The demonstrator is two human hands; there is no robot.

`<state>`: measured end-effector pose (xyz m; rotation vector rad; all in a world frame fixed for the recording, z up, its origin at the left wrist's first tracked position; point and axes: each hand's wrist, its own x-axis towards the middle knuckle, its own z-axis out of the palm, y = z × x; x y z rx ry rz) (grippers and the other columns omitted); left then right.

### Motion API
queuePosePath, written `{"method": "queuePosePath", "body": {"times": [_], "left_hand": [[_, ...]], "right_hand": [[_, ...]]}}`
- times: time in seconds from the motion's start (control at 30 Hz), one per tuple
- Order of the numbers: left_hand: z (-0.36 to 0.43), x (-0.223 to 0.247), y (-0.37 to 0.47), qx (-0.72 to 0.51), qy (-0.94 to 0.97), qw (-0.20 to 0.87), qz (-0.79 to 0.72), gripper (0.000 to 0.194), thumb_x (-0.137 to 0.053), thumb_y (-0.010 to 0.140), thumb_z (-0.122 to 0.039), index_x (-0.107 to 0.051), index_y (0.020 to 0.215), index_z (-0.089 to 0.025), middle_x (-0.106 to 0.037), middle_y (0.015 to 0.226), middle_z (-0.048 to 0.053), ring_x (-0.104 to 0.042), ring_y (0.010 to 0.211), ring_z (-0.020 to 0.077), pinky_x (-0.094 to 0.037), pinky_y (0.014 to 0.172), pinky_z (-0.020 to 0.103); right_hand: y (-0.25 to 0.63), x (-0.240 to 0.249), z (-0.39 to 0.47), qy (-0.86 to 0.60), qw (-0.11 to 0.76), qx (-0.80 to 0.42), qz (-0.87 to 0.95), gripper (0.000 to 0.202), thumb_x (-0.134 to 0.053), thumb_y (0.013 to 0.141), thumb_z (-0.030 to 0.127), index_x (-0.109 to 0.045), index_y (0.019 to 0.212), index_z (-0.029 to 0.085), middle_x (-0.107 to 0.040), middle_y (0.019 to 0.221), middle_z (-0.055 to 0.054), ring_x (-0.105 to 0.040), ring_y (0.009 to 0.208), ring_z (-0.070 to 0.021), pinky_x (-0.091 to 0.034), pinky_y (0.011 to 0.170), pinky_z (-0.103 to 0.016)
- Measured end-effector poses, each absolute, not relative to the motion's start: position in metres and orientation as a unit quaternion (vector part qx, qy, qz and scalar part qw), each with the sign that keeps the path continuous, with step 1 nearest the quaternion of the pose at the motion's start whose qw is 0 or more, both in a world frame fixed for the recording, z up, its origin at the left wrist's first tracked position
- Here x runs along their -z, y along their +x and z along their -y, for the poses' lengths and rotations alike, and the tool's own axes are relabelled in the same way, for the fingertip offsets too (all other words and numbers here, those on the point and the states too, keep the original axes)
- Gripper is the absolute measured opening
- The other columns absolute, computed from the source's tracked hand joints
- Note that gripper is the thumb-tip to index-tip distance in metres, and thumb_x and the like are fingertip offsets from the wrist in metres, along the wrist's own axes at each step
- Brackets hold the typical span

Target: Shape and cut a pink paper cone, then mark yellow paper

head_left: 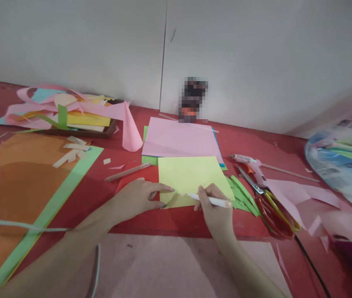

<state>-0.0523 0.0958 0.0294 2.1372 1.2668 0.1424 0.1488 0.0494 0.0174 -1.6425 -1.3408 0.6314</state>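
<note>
A sheet of yellow paper (191,176) lies in front of me, over part of a red sheet (146,174). My left hand (143,194) rests at its left edge, fingers apart, with fingertips on the paper. In my right hand (216,209) is a white pen (216,201), pinched between thumb and fingers. The pen's tip points left, at or just above the yellow surface; I cannot tell whether it touches. Behind the yellow sheet lies a stack topped with pink paper (180,136).
To the right are scissors (264,194), a pink glue gun (250,162) and green scraps (240,194). Leftward stand a pink paper cone (130,132), a tray (101,133) heaped with paper strips, and orange paper (29,174). A plastic bag (346,161) sits far right. Cables cross the table.
</note>
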Motion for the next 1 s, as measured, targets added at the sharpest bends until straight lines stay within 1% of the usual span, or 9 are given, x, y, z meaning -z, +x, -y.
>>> {"method": "queuePosePath", "body": {"times": [0.1, 0.23, 0.37, 0.47, 0.53, 0.77, 1.0], "left_hand": [[-0.0961, -0.0287, -0.0526, -0.053, 0.814, 0.320, -0.481, 0.040, -0.052, 0.074, -0.049, -0.057, 0.112, -0.035, -0.049, 0.060, -0.003, -0.047, 0.060, 0.0118, -0.030, 0.055, 0.021], [-0.0959, -0.0286, -0.0532, -0.054, 0.815, 0.327, -0.475, 0.041, -0.052, 0.074, -0.049, -0.057, 0.112, -0.035, -0.050, 0.060, -0.003, -0.047, 0.062, 0.0126, -0.030, 0.056, 0.021], [-0.0954, -0.0296, -0.0532, -0.050, 0.811, 0.328, -0.481, 0.041, -0.052, 0.074, -0.049, -0.056, 0.112, -0.036, -0.050, 0.059, -0.003, -0.047, 0.061, 0.0129, -0.029, 0.055, 0.022], [-0.0956, -0.0303, -0.0528, -0.046, 0.810, 0.329, -0.483, 0.041, -0.052, 0.074, -0.050, -0.056, 0.112, -0.035, -0.050, 0.061, -0.003, -0.047, 0.061, 0.0126, -0.028, 0.055, 0.022], [-0.0958, -0.0305, -0.0528, -0.047, 0.812, 0.331, -0.479, 0.041, -0.052, 0.074, -0.050, -0.056, 0.113, -0.036, -0.050, 0.061, -0.003, -0.047, 0.062, 0.0127, -0.029, 0.055, 0.021], [-0.0957, -0.0309, -0.0532, -0.049, 0.813, 0.329, -0.477, 0.039, -0.052, 0.075, -0.049, -0.056, 0.112, -0.038, -0.050, 0.060, -0.003, -0.047, 0.061, 0.0127, -0.028, 0.056, 0.022], [-0.0958, -0.0292, -0.0526, -0.037, 0.808, 0.325, -0.491, 0.040, -0.051, 0.074, -0.052, -0.055, 0.112, -0.040, -0.050, 0.062, -0.003, -0.047, 0.062, 0.0132, -0.028, 0.055, 0.022]], "right_hand": [[0.1475, -0.0183, -0.0491, -0.677, 0.429, -0.230, 0.552, 0.033, -0.048, 0.080, 0.031, -0.039, 0.050, 0.020, -0.045, 0.036, 0.006, -0.039, 0.035, -0.0069, -0.033, 0.040, -0.018], [0.1505, -0.0198, -0.0483, -0.692, 0.430, -0.197, 0.546, 0.034, -0.047, 0.078, 0.026, -0.033, 0.047, 0.021, -0.036, 0.034, 0.008, -0.035, 0.034, -0.0064, -0.029, 0.039, -0.018], [0.1529, -0.0223, -0.0473, -0.684, 0.452, -0.230, 0.524, 0.035, -0.047, 0.078, 0.028, -0.036, 0.047, 0.021, -0.040, 0.033, 0.007, -0.038, 0.033, -0.0070, -0.031, 0.039, -0.018], [0.1516, -0.0234, -0.0470, -0.685, 0.435, -0.240, 0.533, 0.033, -0.048, 0.079, 0.031, -0.039, 0.049, 0.020, -0.046, 0.035, 0.005, -0.040, 0.034, -0.0073, -0.032, 0.040, -0.018], [0.1505, -0.0234, -0.0470, -0.686, 0.421, -0.238, 0.544, 0.033, -0.048, 0.079, 0.031, -0.040, 0.050, 0.020, -0.048, 0.036, 0.005, -0.039, 0.034, -0.0070, -0.031, 0.040, -0.018], [0.1539, -0.0218, -0.0468, -0.709, 0.399, -0.168, 0.557, 0.034, -0.046, 0.076, 0.022, -0.030, 0.046, 0.021, -0.034, 0.034, 0.008, -0.034, 0.035, -0.0062, -0.027, 0.039, -0.018], [0.1529, -0.0240, -0.0455, -0.698, 0.416, -0.211, 0.543, 0.035, -0.046, 0.080, 0.029, -0.036, 0.047, 0.020, -0.041, 0.034, 0.007, -0.038, 0.034, -0.0064, -0.032, 0.042, -0.017]]}}
